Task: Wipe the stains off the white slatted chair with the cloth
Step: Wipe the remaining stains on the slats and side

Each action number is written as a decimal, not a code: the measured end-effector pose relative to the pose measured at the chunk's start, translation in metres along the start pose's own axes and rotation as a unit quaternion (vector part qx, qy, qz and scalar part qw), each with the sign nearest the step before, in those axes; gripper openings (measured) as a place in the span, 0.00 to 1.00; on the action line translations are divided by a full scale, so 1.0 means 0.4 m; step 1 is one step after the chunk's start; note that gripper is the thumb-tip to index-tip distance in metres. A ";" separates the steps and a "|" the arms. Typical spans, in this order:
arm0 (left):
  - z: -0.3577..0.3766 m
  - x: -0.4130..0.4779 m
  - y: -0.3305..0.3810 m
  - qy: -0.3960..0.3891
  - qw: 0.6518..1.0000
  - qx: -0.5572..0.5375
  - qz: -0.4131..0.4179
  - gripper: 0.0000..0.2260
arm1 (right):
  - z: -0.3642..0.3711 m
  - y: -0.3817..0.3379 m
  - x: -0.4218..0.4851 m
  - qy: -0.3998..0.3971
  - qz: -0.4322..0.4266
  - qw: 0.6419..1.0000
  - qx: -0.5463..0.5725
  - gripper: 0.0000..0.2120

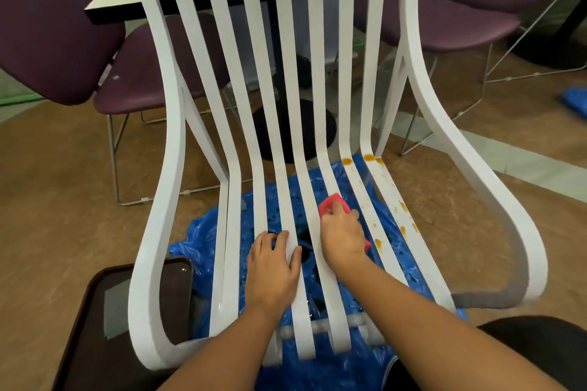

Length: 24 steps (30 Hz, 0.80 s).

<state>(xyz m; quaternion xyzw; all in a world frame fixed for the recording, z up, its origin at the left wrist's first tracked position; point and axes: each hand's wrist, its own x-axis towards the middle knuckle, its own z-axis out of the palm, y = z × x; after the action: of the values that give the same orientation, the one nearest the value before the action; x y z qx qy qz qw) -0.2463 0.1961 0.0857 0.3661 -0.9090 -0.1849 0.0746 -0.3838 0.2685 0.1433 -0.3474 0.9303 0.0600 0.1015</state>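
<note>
Right hand (343,238): my fingers curl round the cloth (330,202) and press it on a middle slat.
Left hand (273,267): it lies flat on the slats just to the left, fingers spread, gripping nothing.
Cloth: I think it is soft and light, so I bunch it under my fingers.
Chair (171,149): it looks hard and smooth.
Stains (378,243): orange spots on the two right slats, just right of the cloth and up to the far bend.

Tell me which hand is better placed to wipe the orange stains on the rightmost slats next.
Right. The right hand holds the red cloth on the slat next to the orange stains; the left hand rests on a slat farther left, with no cloth.
</note>
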 end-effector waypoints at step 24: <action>-0.023 -0.009 0.012 0.005 1.000 0.010 -0.001 0.21 | 0.072 0.183 -0.309 -0.047 0.132 0.983 0.120 0.28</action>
<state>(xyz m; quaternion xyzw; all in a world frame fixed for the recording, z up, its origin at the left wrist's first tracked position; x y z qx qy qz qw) -0.2442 0.1992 0.0961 0.3689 -0.9099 -0.1741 0.0754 -0.3365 0.4071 0.1468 -0.2041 0.9625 -0.0226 0.1774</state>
